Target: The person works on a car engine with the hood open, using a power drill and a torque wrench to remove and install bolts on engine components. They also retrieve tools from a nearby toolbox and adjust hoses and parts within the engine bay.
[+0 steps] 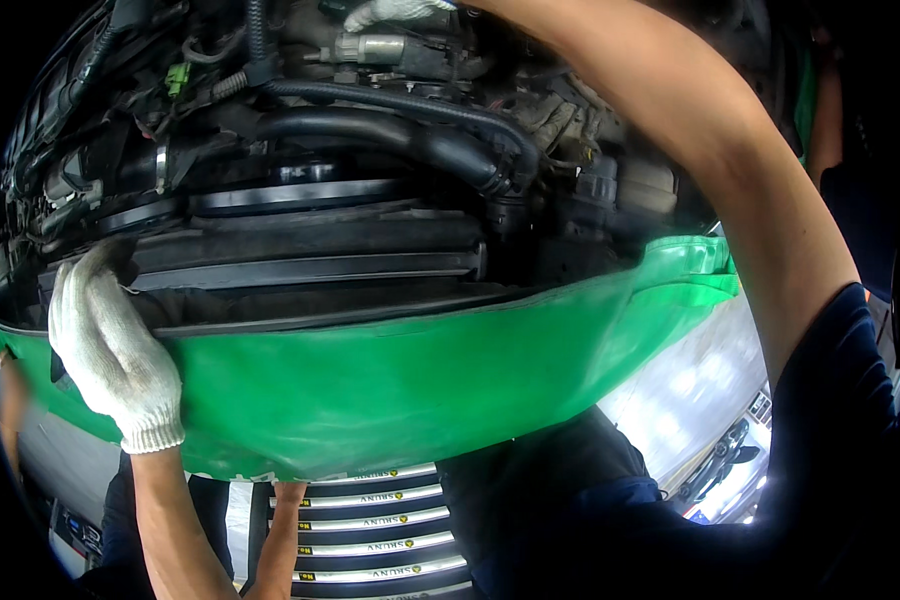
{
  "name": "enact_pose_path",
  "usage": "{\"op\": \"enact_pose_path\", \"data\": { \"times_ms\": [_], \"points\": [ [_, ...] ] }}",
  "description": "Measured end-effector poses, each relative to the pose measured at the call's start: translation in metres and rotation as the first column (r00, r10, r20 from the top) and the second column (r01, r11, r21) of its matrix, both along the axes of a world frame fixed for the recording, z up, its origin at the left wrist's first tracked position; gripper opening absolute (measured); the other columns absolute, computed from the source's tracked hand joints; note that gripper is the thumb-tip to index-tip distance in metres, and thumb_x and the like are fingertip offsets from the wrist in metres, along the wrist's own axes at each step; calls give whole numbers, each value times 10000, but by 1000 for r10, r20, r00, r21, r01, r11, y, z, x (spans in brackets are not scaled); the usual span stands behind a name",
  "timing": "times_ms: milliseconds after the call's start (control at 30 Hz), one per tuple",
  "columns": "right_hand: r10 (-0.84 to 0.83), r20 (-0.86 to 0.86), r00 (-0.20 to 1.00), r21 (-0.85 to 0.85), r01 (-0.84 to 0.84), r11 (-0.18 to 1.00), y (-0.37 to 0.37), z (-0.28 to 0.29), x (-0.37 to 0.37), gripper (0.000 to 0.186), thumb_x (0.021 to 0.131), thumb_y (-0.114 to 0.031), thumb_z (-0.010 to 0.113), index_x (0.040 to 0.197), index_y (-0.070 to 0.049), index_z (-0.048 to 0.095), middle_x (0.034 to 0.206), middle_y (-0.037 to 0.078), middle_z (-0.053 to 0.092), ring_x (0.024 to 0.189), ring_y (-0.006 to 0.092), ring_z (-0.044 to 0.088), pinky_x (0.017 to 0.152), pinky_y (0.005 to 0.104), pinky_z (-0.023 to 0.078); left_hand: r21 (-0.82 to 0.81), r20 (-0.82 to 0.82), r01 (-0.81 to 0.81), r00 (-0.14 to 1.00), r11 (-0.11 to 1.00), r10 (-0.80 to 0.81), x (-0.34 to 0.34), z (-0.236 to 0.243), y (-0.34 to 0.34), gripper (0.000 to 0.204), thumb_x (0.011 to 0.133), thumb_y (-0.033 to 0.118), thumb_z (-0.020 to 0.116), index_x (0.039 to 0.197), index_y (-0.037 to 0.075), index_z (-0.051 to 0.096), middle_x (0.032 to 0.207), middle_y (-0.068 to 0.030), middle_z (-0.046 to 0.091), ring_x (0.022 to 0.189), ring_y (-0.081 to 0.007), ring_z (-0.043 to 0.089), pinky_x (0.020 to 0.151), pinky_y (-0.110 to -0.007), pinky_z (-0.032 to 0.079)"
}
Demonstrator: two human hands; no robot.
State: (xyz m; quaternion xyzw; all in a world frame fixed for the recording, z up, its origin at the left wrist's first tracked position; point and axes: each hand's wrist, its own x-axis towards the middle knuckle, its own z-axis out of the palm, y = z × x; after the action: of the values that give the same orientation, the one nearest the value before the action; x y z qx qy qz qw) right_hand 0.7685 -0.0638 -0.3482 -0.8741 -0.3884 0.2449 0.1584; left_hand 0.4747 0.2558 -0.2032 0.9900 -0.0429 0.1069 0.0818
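My left hand, in a white knitted glove, curls its fingers over the black front edge of an open engine bay, where a green protective cover hangs. My right arm reaches far forward over the engine. My right hand, also gloved, is at the top edge of view near a silver cylindrical part; its fingertips are curled, and what they hold is unclear. Black hoses, a green connector and a pale plastic reservoir lie between my hands.
Below the cover are silver slats and another bare forearm, apparently another person's. Another arm shows at the far right, and blurred skin at the far left. A pale floor shows at the right.
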Motion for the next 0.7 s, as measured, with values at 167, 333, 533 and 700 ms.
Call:
{"op": "enact_pose_path", "data": {
  "times_ms": [167,333,533,700],
  "points": [
    [40,-97,995,47,-35,998,-2,-2,5,640,880,-343,765,1407,-28,584,1360,215,667,1265,359,631,1066,435,494,5,-5,72,997,997,-72,1,3,3,305,1103,156,489,1200,-12,724,1158,-160,725,1074,-277,680,996,-382,516],
    [82,-102,991,-1,-83,997,1,15,-5,603,874,-364,760,1366,-50,607,1307,219,684,1215,364,652,1031,444,507,90,46,33,998,995,-38,-4,-2,4,297,1099,154,498,1212,0,725,1191,-152,722,1127,-292,661,1041,-401,493],
    [183,24,983,3,-183,983,-6,-2,-6,588,921,-371,715,1398,-55,578,1333,232,664,1223,407,633,1034,450,503,65,36,20,999,998,-23,-3,-2,5,290,1097,158,506,1218,12,726,1218,-151,717,1182,-303,640,1082,-401,465],
    [194,-26,981,-59,-195,979,-5,9,-5,641,945,-402,697,1462,-54,547,1394,244,634,1281,414,604,1073,450,482,11,43,32,999,999,-33,0,3,-5,290,1058,155,513,1171,16,741,1128,-147,743,1149,-329,640,1079,-430,425]
  ]
}}
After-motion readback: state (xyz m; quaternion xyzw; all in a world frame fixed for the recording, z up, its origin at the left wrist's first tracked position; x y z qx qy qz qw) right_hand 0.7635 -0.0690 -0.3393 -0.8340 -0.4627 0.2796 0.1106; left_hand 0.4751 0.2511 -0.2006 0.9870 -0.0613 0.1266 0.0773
